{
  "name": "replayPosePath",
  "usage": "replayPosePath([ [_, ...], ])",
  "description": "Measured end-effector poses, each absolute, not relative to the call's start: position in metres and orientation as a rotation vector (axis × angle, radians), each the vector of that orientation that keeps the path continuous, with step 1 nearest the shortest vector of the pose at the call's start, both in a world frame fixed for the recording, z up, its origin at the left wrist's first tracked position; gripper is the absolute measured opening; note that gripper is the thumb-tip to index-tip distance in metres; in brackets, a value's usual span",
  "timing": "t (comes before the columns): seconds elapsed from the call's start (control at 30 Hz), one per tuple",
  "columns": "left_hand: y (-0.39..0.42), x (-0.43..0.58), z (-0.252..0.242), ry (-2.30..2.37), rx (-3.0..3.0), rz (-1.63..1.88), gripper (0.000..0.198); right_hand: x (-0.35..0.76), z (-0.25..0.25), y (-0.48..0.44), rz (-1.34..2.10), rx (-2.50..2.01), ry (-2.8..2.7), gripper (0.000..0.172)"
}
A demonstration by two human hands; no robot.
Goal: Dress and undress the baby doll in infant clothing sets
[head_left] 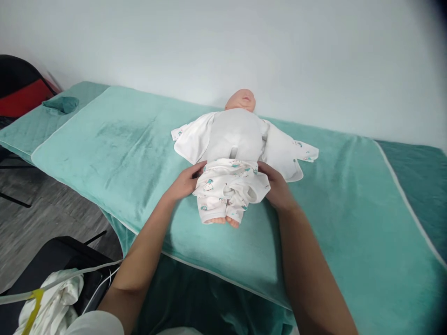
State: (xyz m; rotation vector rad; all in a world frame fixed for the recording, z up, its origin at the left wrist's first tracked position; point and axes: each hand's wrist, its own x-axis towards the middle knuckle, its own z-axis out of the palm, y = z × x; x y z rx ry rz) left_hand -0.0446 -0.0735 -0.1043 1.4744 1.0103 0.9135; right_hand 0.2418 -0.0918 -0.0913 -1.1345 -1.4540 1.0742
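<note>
A baby doll (pixel 240 100) lies on its back with its head toward the wall. Its white baby jacket (pixel 284 144) is spread out flat to both sides, leaving the pale cloth torso (pixel 235 130) uncovered. White printed baby pants (pixel 218 186) cover the legs, bunched up, with bare toes showing at the cuffs. My left hand (pixel 186 180) grips the pants' waist on the left side, its fingertips partly hidden. On the opposite side, my right hand (pixel 279 188) holds the waistband, most of its fingers tucked behind the fabric.
Green velvety covers (pixel 129 144) with pale piping drape the long bed, which has a face hole (pixel 61 104) at its left end. A black chair (pixel 66 253) at lower left carries white cloth (pixel 57 298); a cable (pixel 84 270) runs across it. The wall (pixel 223 46) borders the far side.
</note>
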Motion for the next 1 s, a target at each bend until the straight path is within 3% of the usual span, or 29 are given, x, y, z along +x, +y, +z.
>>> replayPosePath([
  [0.13, -0.065, -0.032, -0.097, 0.941, 1.383, 1.055, 0.031, 0.240, -0.092, -0.087, 0.981, -1.106, -1.427, 0.028],
  [0.23, -0.055, -0.018, -0.090, 0.937, 1.234, 1.181, 0.024, 0.240, -0.095, -0.081, 0.995, -1.088, -1.309, 0.023],
  [0.57, -0.050, -0.007, -0.088, 1.157, 1.104, 1.297, 0.025, 0.234, -0.097, -0.075, 1.162, -1.168, -1.027, 0.042],
  [1.0, -0.051, -0.005, -0.092, 1.196, 1.053, 1.389, 0.024, 0.230, -0.104, -0.075, 0.984, -1.203, -0.984, 0.030],
])
